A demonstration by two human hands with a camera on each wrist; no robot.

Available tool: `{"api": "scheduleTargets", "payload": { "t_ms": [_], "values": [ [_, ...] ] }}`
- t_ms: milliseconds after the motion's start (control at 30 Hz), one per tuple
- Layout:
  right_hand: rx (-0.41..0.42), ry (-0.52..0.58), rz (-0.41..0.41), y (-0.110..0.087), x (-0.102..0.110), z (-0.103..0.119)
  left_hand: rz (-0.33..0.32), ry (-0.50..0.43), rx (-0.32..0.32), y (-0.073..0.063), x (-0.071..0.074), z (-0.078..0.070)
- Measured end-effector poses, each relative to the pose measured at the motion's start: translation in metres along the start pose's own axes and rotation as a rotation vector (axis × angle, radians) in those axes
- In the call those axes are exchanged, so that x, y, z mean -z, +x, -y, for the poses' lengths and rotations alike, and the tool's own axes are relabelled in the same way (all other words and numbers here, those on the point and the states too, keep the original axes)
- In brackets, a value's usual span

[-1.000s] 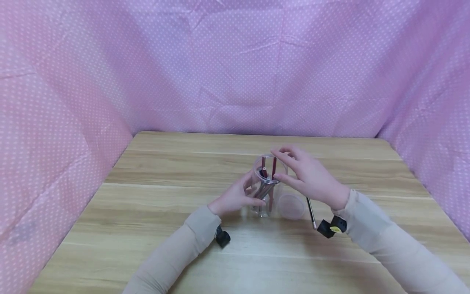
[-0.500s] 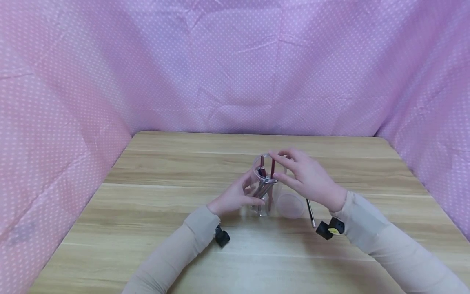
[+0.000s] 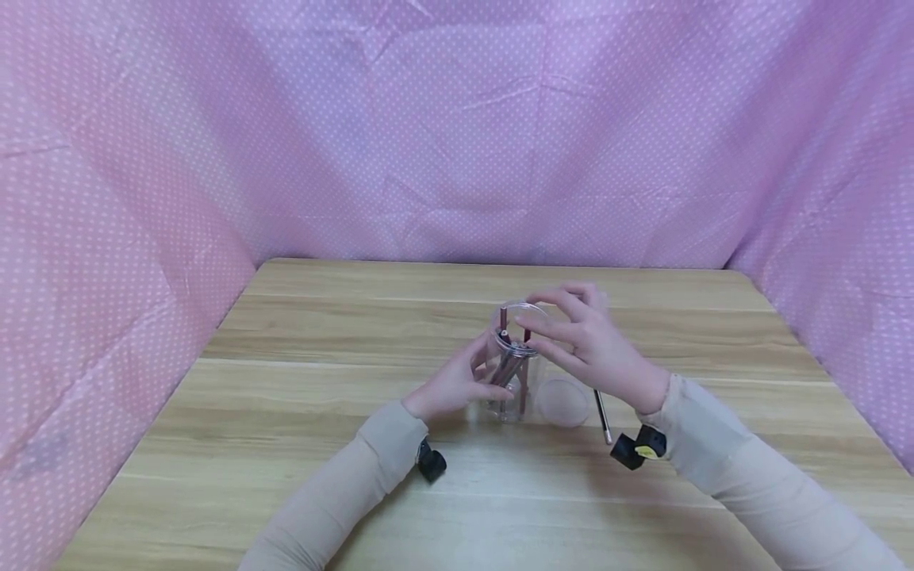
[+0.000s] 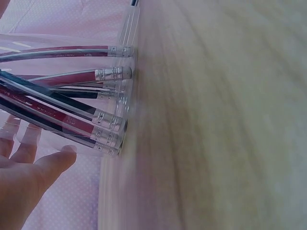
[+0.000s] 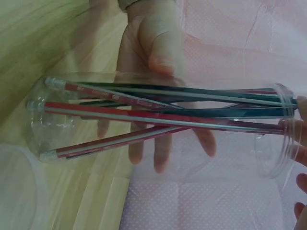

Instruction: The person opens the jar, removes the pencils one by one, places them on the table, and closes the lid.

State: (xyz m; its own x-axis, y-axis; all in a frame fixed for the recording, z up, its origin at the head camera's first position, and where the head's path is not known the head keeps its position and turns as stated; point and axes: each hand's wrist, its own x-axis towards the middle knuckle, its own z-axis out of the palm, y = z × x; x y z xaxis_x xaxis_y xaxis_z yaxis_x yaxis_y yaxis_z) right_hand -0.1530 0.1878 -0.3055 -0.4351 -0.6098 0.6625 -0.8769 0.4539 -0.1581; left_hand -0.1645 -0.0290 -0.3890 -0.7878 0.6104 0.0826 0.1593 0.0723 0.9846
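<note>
A clear plastic jar [image 3: 512, 373] stands upright on the wooden table [image 3: 300, 444], between the fingers of both hands. Red and dark pencils [image 5: 158, 115] lean inside it, eraser ends down. The left hand [image 3: 457, 385] curls around its side, thumb [image 4: 53, 165] against the wall. The right hand [image 3: 589, 345] pinches a red pencil [image 3: 527, 337] at the rim. Just right of those fingers lie a clear lid [image 3: 564, 402] and one loose pencil [image 3: 603, 416].

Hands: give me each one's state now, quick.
Left hand: fingers curled round the clear jar of pencils, holding it.
Right hand: fingertips pinch a pencil at the jar's rim.
</note>
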Motion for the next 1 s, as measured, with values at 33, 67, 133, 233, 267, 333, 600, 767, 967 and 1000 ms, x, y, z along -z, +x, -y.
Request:
{"api": "scheduleTargets", "payload": {
  "t_ms": [33, 67, 133, 233, 267, 333, 600, 767, 967, 1000],
  "values": [
    [0.019, 0.009, -0.014, 0.001, -0.001, 0.0, 0.002, -0.002, 0.005, 0.0, 0.0, 0.0],
    [0.029, 0.019, -0.019, 0.002, -0.001, -0.001, 0.001, -0.003, 0.01, 0.001, 0.001, 0.0],
    [0.013, 0.057, 0.005, 0.003, 0.0, -0.001, -0.001, 0.0, 0.009, 0.001, 0.001, 0.001],
    [-0.086, 0.129, 0.092, 0.005, 0.003, 0.001, -0.008, 0.016, 0.0, 0.001, 0.002, 0.002],
    [-0.126, 0.147, 0.123, 0.006, 0.004, 0.002, -0.01, 0.023, -0.006, 0.001, 0.002, 0.002],
    [-0.2, 0.173, 0.182, 0.008, 0.007, 0.004, -0.01, 0.033, -0.014, 0.001, 0.002, 0.001],
    [-0.292, 0.226, 0.316, 0.022, 0.009, 0.007, -0.016, 0.062, 0.008, -0.002, 0.003, 0.0],
    [-0.309, 0.192, 0.363, 0.037, 0.011, 0.01, -0.02, 0.036, 0.006, -0.002, 0.003, 0.002],
    [-0.356, 0.125, 0.376, 0.047, 0.01, 0.015, -0.01, 0.01, 0.008, -0.002, 0.003, 0.004],
    [-0.365, 0.121, 0.379, 0.048, 0.01, 0.016, -0.008, 0.012, 0.005, -0.001, 0.003, 0.004]
  ]
}}
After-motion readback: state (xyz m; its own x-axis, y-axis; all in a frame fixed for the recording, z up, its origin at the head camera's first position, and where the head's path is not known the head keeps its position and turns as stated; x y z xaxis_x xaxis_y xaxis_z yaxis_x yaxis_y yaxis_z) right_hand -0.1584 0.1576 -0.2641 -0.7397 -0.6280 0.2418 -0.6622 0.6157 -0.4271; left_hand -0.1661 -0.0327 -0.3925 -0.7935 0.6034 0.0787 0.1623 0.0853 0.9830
